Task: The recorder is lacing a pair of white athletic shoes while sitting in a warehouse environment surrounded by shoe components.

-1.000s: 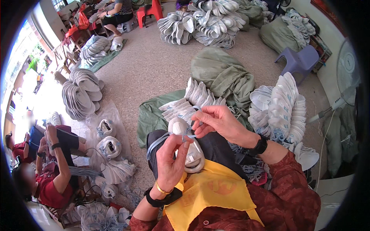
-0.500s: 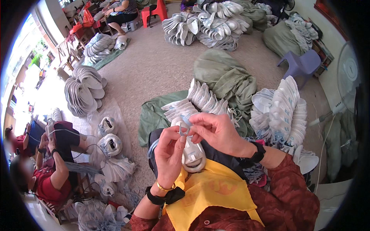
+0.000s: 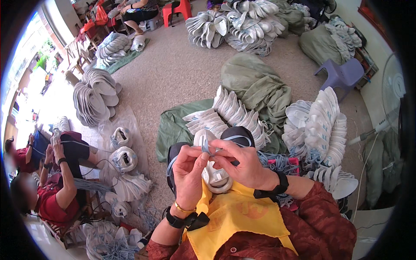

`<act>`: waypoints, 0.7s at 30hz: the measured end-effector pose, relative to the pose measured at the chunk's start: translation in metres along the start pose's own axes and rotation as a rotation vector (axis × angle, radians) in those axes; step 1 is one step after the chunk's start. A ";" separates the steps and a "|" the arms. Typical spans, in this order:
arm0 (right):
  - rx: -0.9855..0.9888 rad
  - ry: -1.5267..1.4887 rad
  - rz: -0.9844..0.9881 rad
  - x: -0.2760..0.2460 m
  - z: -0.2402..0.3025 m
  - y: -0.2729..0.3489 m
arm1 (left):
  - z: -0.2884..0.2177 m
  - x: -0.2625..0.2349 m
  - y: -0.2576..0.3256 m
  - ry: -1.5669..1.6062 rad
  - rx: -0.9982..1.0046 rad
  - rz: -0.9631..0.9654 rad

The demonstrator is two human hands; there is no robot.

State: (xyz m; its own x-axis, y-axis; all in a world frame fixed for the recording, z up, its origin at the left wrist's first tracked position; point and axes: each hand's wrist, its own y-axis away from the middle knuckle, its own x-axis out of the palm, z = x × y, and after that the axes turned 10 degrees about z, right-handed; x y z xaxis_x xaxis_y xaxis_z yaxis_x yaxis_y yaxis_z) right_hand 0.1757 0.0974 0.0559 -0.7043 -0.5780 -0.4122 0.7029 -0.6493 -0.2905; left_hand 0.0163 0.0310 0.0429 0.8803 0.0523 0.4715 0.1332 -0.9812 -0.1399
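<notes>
A white shoe upper [image 3: 219, 185] lies on my lap, its round heel opening toward my yellow apron [image 3: 242, 212]. Above it my left hand [image 3: 189, 173] pinches a pale grey-blue shoelace [image 3: 205, 144] between thumb and fingertips. My right hand [image 3: 247, 167] meets the left one, its thumb and fingers closed on the same lace. The fingertips nearly touch and partly hide both the lace and the upper's middle. A loop of lace arcs over my dark right knee.
Stacked white uppers [image 3: 240, 115] lie ahead on green cloth [image 3: 173, 125]; more stand right [image 3: 323, 128]. Loose laces [image 3: 277, 162] lie in a pink basket by my right knee. Co-workers sit at left, one in a red shirt [image 3: 56, 199]. A purple stool [image 3: 342, 73] and a fan [image 3: 390, 82] stand right.
My right hand has come down and closer to my left, and its forearm has lowered. The lace now loops over my right knee. The left hand has barely moved.
</notes>
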 end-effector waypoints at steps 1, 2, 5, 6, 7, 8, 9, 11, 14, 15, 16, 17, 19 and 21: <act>0.001 0.000 0.000 0.001 -0.003 0.001 | 0.000 0.001 0.000 0.001 -0.001 0.000; -0.026 0.006 -0.020 0.001 -0.005 0.001 | -0.001 0.003 0.000 0.004 0.015 0.028; -0.046 -0.001 -0.036 -0.002 -0.002 -0.001 | 0.001 0.000 0.000 0.022 0.039 0.063; -0.039 -0.013 -0.036 -0.004 -0.001 -0.003 | 0.003 -0.002 -0.001 0.037 0.046 0.074; -0.041 -0.011 -0.038 -0.006 -0.001 -0.004 | 0.004 -0.005 0.000 0.037 0.047 0.077; -0.029 -0.039 -0.048 -0.008 -0.003 -0.004 | 0.006 -0.008 0.000 0.017 0.035 0.084; -0.017 -0.067 -0.058 -0.009 -0.004 -0.005 | 0.007 -0.010 0.001 -0.004 0.023 0.091; -0.007 -0.095 -0.058 -0.009 -0.003 -0.007 | 0.011 -0.012 0.002 -0.030 0.011 0.093; 0.022 -0.154 -0.049 -0.007 -0.002 -0.009 | 0.012 -0.012 0.004 -0.047 -0.003 0.090; 0.043 -0.183 -0.041 -0.007 -0.002 -0.009 | 0.012 -0.011 0.004 -0.036 -0.006 0.087; 0.040 -0.182 -0.043 -0.007 -0.003 -0.009 | 0.012 -0.010 0.003 -0.037 -0.004 0.090; 0.081 -0.244 -0.034 -0.007 -0.004 -0.008 | 0.011 -0.009 0.003 -0.057 -0.002 0.083; 0.120 -0.308 -0.025 -0.006 -0.007 -0.009 | 0.011 -0.009 0.003 -0.080 0.002 0.077; 0.158 -0.399 -0.024 -0.005 -0.010 -0.009 | 0.013 -0.012 0.003 -0.102 -0.023 0.092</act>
State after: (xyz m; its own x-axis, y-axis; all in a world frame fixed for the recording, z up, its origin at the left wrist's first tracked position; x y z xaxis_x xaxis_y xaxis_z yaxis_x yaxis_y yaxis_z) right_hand 0.1732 0.1110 0.0522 -0.7253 -0.6877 -0.0320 0.6840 -0.7146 -0.1469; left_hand 0.0123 0.0300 0.0257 0.9302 -0.0209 0.3664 0.0401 -0.9867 -0.1579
